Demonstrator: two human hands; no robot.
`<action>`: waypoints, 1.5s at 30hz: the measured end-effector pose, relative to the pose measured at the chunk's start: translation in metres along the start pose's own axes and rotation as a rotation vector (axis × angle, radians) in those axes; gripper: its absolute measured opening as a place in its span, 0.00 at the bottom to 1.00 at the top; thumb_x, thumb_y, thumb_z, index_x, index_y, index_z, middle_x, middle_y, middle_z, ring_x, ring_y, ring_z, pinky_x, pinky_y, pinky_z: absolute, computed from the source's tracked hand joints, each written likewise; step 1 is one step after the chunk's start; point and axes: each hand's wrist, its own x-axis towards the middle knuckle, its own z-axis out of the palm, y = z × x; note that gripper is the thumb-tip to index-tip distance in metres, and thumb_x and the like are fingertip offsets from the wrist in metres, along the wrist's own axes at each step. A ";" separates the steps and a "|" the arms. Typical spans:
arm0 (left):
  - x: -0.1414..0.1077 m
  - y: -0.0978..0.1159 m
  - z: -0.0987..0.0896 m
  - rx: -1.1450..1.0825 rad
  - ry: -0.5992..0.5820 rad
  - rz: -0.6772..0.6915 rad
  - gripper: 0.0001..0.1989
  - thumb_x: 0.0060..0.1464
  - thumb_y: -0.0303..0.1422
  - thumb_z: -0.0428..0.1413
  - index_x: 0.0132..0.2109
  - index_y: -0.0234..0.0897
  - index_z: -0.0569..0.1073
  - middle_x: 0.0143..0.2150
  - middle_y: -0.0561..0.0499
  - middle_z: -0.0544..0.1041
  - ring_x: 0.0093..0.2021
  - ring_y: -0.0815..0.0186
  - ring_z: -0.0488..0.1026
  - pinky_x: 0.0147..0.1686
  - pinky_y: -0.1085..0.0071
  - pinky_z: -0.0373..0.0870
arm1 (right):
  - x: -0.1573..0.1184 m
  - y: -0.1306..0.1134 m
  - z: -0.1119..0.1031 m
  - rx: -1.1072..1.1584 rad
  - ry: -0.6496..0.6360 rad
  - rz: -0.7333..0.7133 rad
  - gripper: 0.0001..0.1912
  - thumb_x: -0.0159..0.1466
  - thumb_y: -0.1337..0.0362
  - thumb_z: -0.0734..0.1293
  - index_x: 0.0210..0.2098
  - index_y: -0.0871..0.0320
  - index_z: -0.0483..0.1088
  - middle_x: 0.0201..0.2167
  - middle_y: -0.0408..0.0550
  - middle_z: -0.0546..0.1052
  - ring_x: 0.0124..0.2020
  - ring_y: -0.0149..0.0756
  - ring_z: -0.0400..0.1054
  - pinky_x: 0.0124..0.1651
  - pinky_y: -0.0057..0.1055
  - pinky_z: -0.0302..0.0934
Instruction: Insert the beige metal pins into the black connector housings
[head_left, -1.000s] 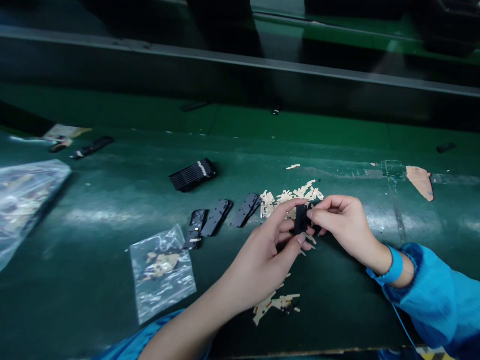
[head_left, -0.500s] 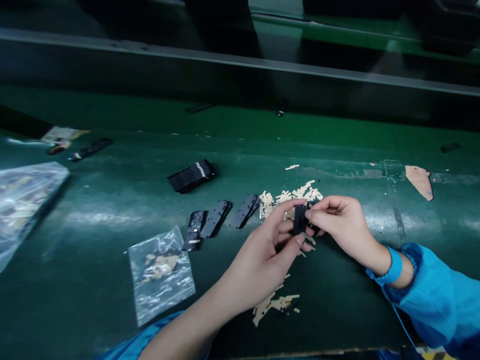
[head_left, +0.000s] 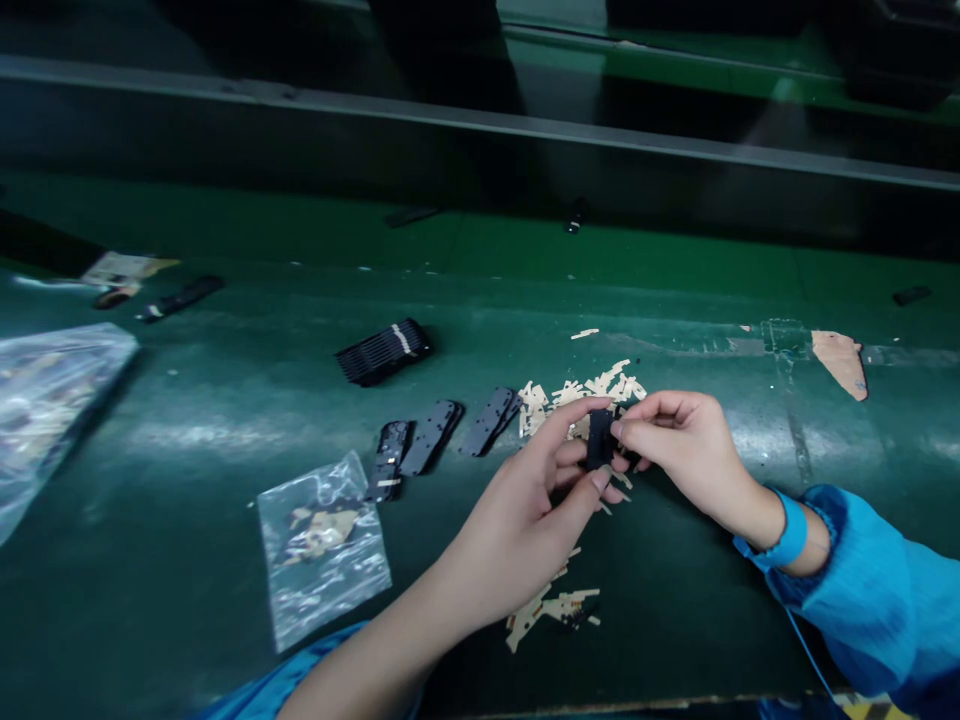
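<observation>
A small black part (head_left: 599, 438) is held upright between the thumb and fingers of my left hand (head_left: 536, 510). From the right, my right hand (head_left: 682, 445) pinches at the part's right side; what its fingertips grip is too small to make out. Just behind the hands lies a pile of cream-coloured flat pieces (head_left: 619, 380), partly hidden by my fingers. More such pieces (head_left: 551, 608) lie below my left hand, near the front edge. Dark flat plates (head_left: 431, 437) sit left of my left hand.
A clear bag with pieces (head_left: 322, 560) lies front left, a larger bag (head_left: 52, 400) at the far left. A ribbed black stack (head_left: 384, 352) sits behind the plates. Dark parts (head_left: 576, 217) lie on the green strip beyond; a tan scrap (head_left: 840, 363) is at right.
The dark parts on the far green strip have shifted slightly to the right. Both hands keep nearly the same pose around the black part.
</observation>
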 end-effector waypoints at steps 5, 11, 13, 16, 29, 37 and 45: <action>0.000 -0.001 -0.001 -0.005 -0.008 -0.006 0.24 0.69 0.29 0.53 0.69 0.43 0.61 0.47 0.46 0.82 0.42 0.60 0.83 0.44 0.65 0.80 | 0.000 0.000 0.000 -0.003 -0.003 -0.004 0.06 0.52 0.64 0.75 0.23 0.56 0.75 0.18 0.42 0.78 0.22 0.31 0.71 0.27 0.29 0.64; 0.001 -0.001 -0.001 -0.009 0.000 -0.015 0.24 0.69 0.29 0.53 0.69 0.44 0.62 0.46 0.47 0.83 0.42 0.61 0.83 0.43 0.65 0.80 | 0.000 -0.001 0.000 0.019 -0.021 -0.008 0.06 0.51 0.64 0.75 0.23 0.56 0.75 0.18 0.42 0.78 0.21 0.30 0.70 0.26 0.27 0.63; 0.001 0.000 -0.001 -0.010 0.006 -0.015 0.24 0.69 0.29 0.53 0.69 0.44 0.62 0.45 0.47 0.83 0.42 0.60 0.83 0.43 0.65 0.80 | 0.000 -0.001 0.001 0.027 -0.013 -0.011 0.06 0.50 0.64 0.76 0.24 0.56 0.75 0.17 0.41 0.78 0.21 0.30 0.70 0.26 0.27 0.63; 0.001 0.001 0.000 -0.010 0.008 -0.019 0.25 0.68 0.29 0.54 0.69 0.43 0.61 0.45 0.47 0.83 0.42 0.60 0.83 0.43 0.65 0.80 | 0.000 0.000 0.001 0.021 -0.004 -0.008 0.06 0.49 0.65 0.76 0.24 0.56 0.75 0.17 0.41 0.78 0.21 0.30 0.71 0.26 0.28 0.63; 0.002 0.001 0.001 0.000 0.021 -0.011 0.25 0.68 0.31 0.55 0.69 0.41 0.62 0.45 0.46 0.83 0.41 0.60 0.83 0.42 0.66 0.81 | 0.000 0.000 0.000 -0.032 -0.018 0.002 0.07 0.52 0.63 0.76 0.24 0.55 0.74 0.19 0.42 0.78 0.21 0.32 0.71 0.27 0.30 0.65; 0.000 0.002 0.001 0.011 0.022 -0.014 0.25 0.68 0.31 0.54 0.69 0.43 0.62 0.44 0.46 0.83 0.42 0.59 0.84 0.42 0.65 0.81 | -0.001 -0.001 0.003 0.006 0.013 0.003 0.07 0.50 0.64 0.76 0.22 0.55 0.74 0.17 0.42 0.78 0.20 0.31 0.70 0.26 0.28 0.63; 0.000 0.000 0.001 -0.001 0.019 -0.019 0.25 0.68 0.30 0.55 0.69 0.44 0.63 0.44 0.48 0.83 0.41 0.59 0.83 0.42 0.65 0.81 | -0.001 0.001 0.002 -0.010 0.015 -0.003 0.06 0.51 0.64 0.75 0.23 0.55 0.74 0.18 0.42 0.78 0.21 0.31 0.71 0.26 0.29 0.64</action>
